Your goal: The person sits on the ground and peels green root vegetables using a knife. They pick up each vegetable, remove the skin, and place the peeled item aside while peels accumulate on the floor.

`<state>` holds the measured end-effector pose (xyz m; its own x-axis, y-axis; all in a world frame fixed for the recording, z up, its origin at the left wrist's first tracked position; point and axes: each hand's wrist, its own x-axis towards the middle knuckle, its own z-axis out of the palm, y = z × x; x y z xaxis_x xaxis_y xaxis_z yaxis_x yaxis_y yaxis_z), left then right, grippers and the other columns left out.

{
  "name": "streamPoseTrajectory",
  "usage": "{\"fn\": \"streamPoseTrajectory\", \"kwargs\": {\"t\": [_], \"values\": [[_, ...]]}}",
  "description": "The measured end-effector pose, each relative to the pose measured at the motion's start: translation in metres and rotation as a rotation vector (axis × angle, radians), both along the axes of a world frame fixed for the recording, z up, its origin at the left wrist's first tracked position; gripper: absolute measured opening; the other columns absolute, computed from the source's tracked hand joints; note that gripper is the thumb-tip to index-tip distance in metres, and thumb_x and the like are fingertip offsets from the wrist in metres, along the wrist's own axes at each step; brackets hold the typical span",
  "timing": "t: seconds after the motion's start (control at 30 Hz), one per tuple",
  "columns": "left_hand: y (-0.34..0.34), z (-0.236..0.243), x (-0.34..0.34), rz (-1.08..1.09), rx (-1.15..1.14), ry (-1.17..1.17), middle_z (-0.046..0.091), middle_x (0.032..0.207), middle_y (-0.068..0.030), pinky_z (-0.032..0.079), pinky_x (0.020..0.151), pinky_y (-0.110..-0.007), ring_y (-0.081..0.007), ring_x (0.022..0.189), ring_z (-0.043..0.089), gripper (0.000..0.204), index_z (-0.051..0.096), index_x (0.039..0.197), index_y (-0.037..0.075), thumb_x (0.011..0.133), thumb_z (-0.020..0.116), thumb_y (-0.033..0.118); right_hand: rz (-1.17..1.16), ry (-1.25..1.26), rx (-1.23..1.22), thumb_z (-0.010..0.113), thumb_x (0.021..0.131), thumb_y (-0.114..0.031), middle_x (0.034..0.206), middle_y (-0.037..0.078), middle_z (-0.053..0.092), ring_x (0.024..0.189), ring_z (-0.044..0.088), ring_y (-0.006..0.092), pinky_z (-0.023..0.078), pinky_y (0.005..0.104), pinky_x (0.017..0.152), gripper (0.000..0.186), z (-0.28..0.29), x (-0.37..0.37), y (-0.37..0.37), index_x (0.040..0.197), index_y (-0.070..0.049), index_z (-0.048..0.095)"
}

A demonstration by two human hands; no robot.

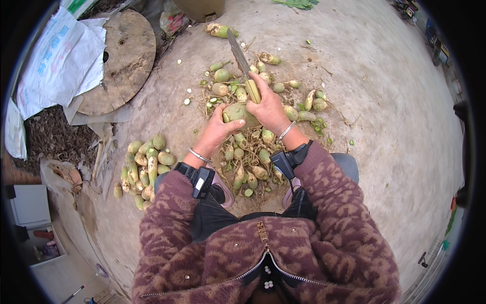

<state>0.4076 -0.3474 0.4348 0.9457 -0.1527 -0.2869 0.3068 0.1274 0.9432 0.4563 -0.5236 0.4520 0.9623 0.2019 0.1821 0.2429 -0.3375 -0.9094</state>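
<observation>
My left hand (216,133) is closed around a large green radish (238,114), thumb along its near side. In my right hand (270,112) is a knife (240,57) with a yellowish handle, its long blade pointing away and up to the left. The right fingers also lie close against the radish; whether they press on it is hard to see. Beneath and beyond both hands, a loose spread of green radishes (221,76) covers the ground, some with brown skin, with cut slices and stringy roots among them. More radishes (259,173) lie between my feet.
To the left sits a pile of radishes (147,167). Behind it are a round wooden disc (129,58), a white woven sack (61,66) and dry leaf litter (58,137). A brown container (202,7) stands at the far edge. Concrete ground (395,116) extends to the right.
</observation>
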Motion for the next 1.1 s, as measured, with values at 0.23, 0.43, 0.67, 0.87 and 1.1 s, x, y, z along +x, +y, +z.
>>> {"fn": "streamPoseTrajectory", "kwargs": {"t": [0.23,0.43,0.67,0.87,1.1], "values": [[0.012,0.001,0.009,0.311,0.768,-0.516,0.055,0.121,-0.0159,0.047,0.093,-0.036,-0.0260,0.110,0.057,0.084,0.038,0.132,0.002,0.066,0.085,0.021,-0.093,-0.118,0.142,0.060,0.085,-0.016,0.090,0.019,0.065,0.079,0.067,0.0317,0.052,0.0387,0.070,0.054,0.022,-0.006,-0.001,0.135,-0.007,0.043],[0.018,0.015,0.007,0.416,0.900,-0.578,0.052,0.124,-0.0181,0.045,0.095,-0.037,-0.0317,0.114,0.054,0.083,0.040,0.132,0.003,0.064,0.084,0.019,0.090,-0.061,0.080,0.058,0.087,-0.015,0.086,0.016,0.064,0.078,0.065,0.0280,0.051,0.0357,0.070,0.049,0.038,-0.037,0.001,0.133,-0.006,0.043],[0.017,0.018,0.008,0.388,0.911,-0.569,0.052,0.124,-0.0169,0.046,0.095,-0.037,-0.0313,0.114,0.054,0.082,0.041,0.132,0.006,0.063,0.084,0.019,0.183,0.077,0.084,0.058,0.087,-0.018,0.080,0.018,0.063,0.073,0.065,0.0306,0.050,0.0380,0.067,0.051,0.037,-0.042,0.007,0.134,-0.008,0.042],[0.018,0.014,0.009,0.381,0.964,-0.679,0.052,0.124,-0.0162,0.047,0.093,-0.038,-0.0327,0.113,0.055,0.079,0.041,0.130,0.005,0.065,0.083,0.020,0.193,0.140,0.064,0.057,0.087,-0.018,0.081,0.019,0.062,0.073,0.064,0.0306,0.050,0.0381,0.067,0.052,0.036,-0.040,0.007,0.135,-0.006,0.041],[0.019,0.009,0.009,0.323,0.872,-0.701,0.054,0.124,-0.0158,0.045,0.097,-0.036,-0.0293,0.115,0.055,0.082,0.041,0.132,0.005,0.063,0.084,0.016,0.203,0.183,0.102,0.057,0.087,-0.018,0.079,0.014,0.063,0.066,0.063,0.0214,0.050,0.0349,0.061,0.053,0.037,-0.033,0.005,0.135,-0.003,0.040]]}}
